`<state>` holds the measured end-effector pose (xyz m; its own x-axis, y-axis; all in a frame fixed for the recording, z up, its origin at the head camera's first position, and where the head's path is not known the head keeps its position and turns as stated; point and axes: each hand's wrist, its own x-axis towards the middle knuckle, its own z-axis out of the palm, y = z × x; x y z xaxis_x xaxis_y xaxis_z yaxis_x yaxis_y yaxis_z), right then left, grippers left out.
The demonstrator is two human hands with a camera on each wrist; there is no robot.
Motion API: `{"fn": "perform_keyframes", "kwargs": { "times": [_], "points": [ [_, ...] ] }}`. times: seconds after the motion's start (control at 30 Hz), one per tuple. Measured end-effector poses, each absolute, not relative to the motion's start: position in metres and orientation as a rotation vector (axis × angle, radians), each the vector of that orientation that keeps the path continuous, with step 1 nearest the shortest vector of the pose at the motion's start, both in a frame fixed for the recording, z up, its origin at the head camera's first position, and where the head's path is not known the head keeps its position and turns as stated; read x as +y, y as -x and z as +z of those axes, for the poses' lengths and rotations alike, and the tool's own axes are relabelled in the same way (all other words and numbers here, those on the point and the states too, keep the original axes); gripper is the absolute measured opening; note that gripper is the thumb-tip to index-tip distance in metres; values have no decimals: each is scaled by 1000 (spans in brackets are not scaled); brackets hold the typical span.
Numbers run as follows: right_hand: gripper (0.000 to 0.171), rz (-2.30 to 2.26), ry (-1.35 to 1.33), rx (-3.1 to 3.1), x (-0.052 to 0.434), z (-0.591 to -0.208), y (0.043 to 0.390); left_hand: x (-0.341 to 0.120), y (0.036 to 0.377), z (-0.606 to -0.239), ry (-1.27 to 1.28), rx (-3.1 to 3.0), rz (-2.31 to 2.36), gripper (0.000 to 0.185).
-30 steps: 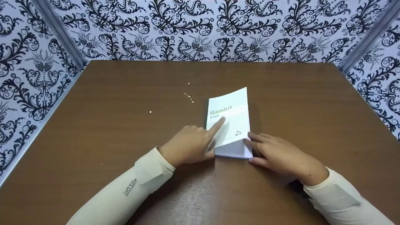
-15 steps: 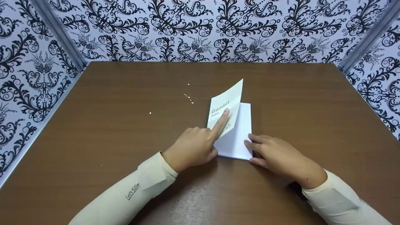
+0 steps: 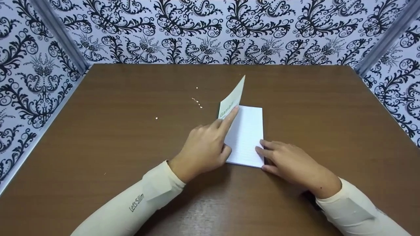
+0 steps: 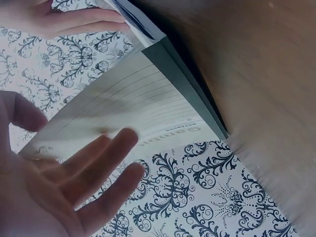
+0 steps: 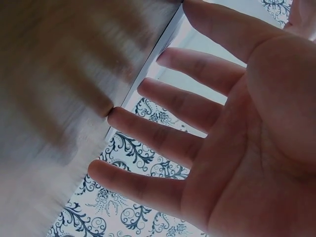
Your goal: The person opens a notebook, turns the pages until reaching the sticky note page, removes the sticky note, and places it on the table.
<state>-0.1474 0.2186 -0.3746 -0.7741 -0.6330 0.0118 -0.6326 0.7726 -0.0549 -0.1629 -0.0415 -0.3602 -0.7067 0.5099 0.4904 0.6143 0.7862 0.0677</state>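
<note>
On the brown counter [image 3: 131,137], right around the middle, sits a small white notebook [image 3: 247,137] with its cover [image 3: 232,98] lifted up and tilted toward the left, so the lined first page is showing. You can read "Gambit" on the cover from both the head view and the left wrist view [image 4: 170,136]. Left hand [image 3: 205,149] has its index finger stretched out along the outer face of the cover, fingertip right by the printed name, with the other fingers loosely bent, and it's not really clutching anything, more like propping the cover up. From the wrist cam those fingers [image 4: 106,163] look relaxed and spread against the paper. Right hand [image 3: 292,162] is flat, fingers straight, fingertips pressing on the lower right corner of the notebook, holding it down on the counter. The right wrist view shows the fingers [image 5: 163,133] spread wide open, tips at the notebook's edge [image 5: 163,47]. A few tiny pale crumbs [image 3: 198,101] are scattered on the counter up and left of the notebook, well apart from both hands. Black-and-white swirly wallpaper [image 3: 210,29] wraps around the back and sides.
</note>
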Motion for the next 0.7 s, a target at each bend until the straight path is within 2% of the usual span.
{"fn": "perform_keyframes", "kwargs": {
  "times": [0.37, 0.7],
  "points": [
    [47, -52, 1011, 2961, 220, -375, 148, -43, 163, -350, 756, -2351, -450, 52],
    [46, -60, 1034, 2966, 222, -375, 151, -48, 166, -345, 758, -2276, -403, 36]
  ]
}}
